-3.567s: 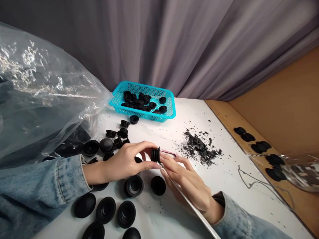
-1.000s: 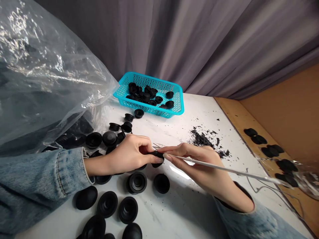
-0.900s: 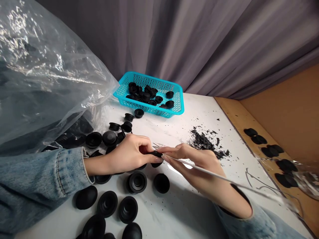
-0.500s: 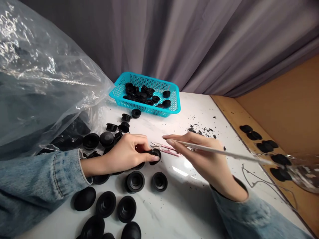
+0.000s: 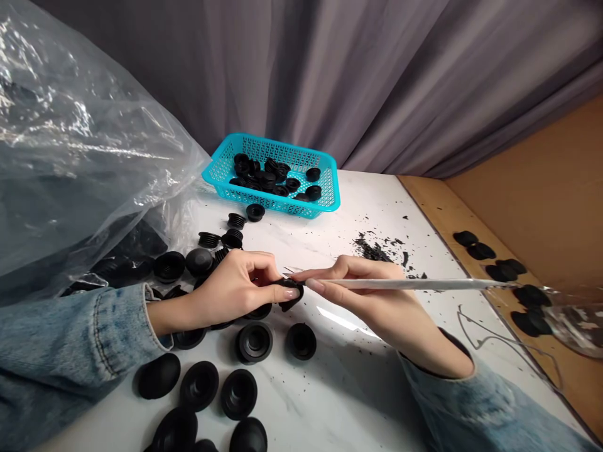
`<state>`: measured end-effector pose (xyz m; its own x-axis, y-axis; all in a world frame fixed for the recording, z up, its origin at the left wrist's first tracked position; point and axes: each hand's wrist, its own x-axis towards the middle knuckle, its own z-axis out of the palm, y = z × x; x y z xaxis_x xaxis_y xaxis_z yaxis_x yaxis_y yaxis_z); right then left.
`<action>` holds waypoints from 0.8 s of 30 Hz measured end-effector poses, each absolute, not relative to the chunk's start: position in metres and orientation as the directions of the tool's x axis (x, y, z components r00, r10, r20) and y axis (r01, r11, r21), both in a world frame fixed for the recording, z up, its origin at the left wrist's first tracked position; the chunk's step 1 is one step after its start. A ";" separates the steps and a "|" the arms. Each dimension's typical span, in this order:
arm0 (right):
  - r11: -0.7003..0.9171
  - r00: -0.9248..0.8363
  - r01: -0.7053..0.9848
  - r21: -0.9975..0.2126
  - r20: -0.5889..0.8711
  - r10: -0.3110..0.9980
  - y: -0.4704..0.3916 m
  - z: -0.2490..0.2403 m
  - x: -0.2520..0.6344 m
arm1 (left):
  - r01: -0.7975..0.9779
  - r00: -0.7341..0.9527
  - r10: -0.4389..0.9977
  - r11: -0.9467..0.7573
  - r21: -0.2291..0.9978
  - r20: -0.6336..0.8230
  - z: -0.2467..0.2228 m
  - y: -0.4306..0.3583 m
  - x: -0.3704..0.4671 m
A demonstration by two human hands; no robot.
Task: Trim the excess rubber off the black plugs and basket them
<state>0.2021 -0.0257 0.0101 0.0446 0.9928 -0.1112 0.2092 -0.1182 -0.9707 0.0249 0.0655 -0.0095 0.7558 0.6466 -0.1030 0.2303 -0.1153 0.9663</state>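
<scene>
My left hand (image 5: pixel 238 285) pinches a black rubber plug (image 5: pixel 289 306) between thumb and fingers, just above the white table. My right hand (image 5: pixel 381 304) is closed around a long, thin, pale stick-like tool (image 5: pixel 433 284). The tool's front end and my right fingertips meet the right edge of the plug; the exact tip is too small to make out. Behind the fingertips, thin metal points of the snips (image 5: pixel 287 272) show, the rest hidden by my right hand. Below the hands lie more black plugs, one with its hollow side up (image 5: pixel 255 342) and another (image 5: pixel 301 341) to its right.
A turquoise basket (image 5: pixel 277 204) at the back holds several ribbed black plugs. On the left bulges a clear plastic bag (image 5: pixel 108 144) with black pieces. Black scraps (image 5: pixel 372 248) litter the table's right part. A grey cord (image 5: pixel 499 340) and pairs of black pieces (image 5: pixel 480 251) lie farther right.
My right hand has moved left, bringing the tool against the plug, and the tool now lies nearly level. The pink snips are mostly covered. My left hand still grips the plug.
</scene>
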 end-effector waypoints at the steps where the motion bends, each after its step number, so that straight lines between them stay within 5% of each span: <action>1: -0.116 0.043 0.215 -0.970 -0.109 0.993 -0.025 0.010 0.202 | 0.233 0.756 0.645 -0.108 0.967 -0.110 -0.009 0.065 0.025; 10: -0.020 0.039 0.300 -0.954 -0.009 0.999 -0.024 0.007 0.200 | 0.238 0.764 0.633 -0.092 0.967 -0.128 -0.010 0.066 0.025; 19: 0.359 -0.021 0.651 -0.669 0.457 0.889 -0.029 -0.022 0.188 | 0.236 0.763 0.637 -0.114 0.965 -0.111 -0.014 0.065 0.025; 21: 0.336 0.030 0.669 -0.663 0.476 0.879 -0.024 -0.026 0.191 | 0.216 0.777 0.626 -0.155 0.964 -0.073 -0.013 0.062 0.025; 24: 0.158 0.164 0.581 -0.798 0.305 0.938 -0.017 -0.022 0.199 | 0.189 0.786 0.619 -0.234 0.954 -0.005 -0.012 0.059 0.025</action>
